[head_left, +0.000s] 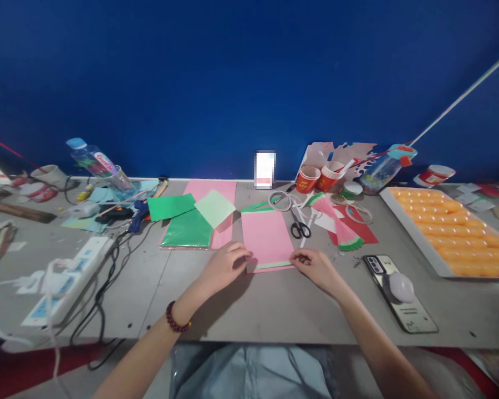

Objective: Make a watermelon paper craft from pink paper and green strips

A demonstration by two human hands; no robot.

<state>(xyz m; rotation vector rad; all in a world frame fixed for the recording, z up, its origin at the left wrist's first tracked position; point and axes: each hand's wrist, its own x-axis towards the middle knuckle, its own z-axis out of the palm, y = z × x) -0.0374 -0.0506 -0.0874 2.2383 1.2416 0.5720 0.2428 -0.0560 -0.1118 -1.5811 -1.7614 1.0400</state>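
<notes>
A sheet of pink paper [268, 238] lies flat on the table in front of me, with a darker green strip [258, 210] along its far edge. Across its near edge runs a narrow pale green paper strip [270, 265]. My left hand [224, 267] is closed in a pinch at the strip's left end, at the paper's left edge. At the right end, my right hand [316, 269] pinches the strip between thumb and fingers. Black-handled scissors [300, 229] rest just beyond the right edge of the pink sheet.
Green paper [187, 231] and a pale green square [215, 209] lie left. Paper cups [307, 179], a folded watermelon-coloured paper fan [336, 219] and tape rolls stand right. Further out are a phone [400, 293], an orange-filled tray [449, 227] and a power strip [69, 282] with cables.
</notes>
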